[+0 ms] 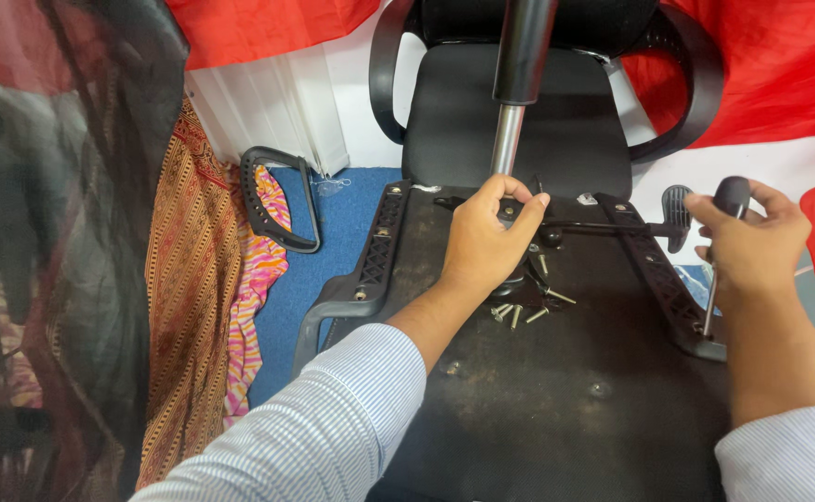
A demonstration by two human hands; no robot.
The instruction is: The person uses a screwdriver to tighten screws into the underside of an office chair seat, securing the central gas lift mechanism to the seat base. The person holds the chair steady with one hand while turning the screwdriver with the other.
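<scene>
Loose screws [522, 311] on upturned chair seat [556, 390]

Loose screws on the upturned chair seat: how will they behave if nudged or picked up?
The loose screws look small and light, so a nudge from the left hand would probably scatter them. Round shanks suggest they roll in arcs across the flat seat underside. Likely stiff metal, fiddly to pinch singly.

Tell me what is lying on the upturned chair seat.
Loose screws lie on the seat underside beside the left hand. The mechanism beneath that hand is mostly covered.
</scene>
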